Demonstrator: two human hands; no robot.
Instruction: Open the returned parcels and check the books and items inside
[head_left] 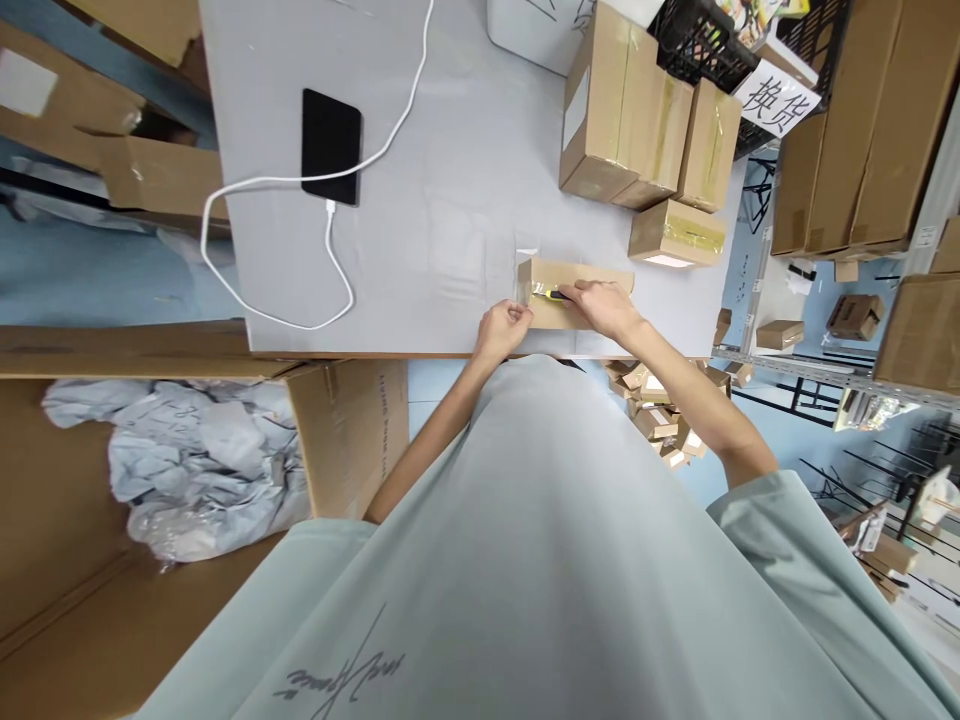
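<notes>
A small flat cardboard box point(592, 275) lies at the near edge of the grey table point(450, 200). My right hand point(604, 305) rests on top of it, fingers closed on a small yellow and black tool point(551, 293) at the box's left end. My left hand point(504, 328) is curled into a loose fist just left of the box, pinching something I cannot make out, perhaps clear tape point(525, 262).
A black phone point(331, 146) with a white charging cable point(247, 250) lies at the table's left. Several taped cardboard boxes point(645, 130) stand at the back right. An open carton with grey plastic bags point(195, 460) is at my left. Shelves with boxes point(847, 330) are at the right.
</notes>
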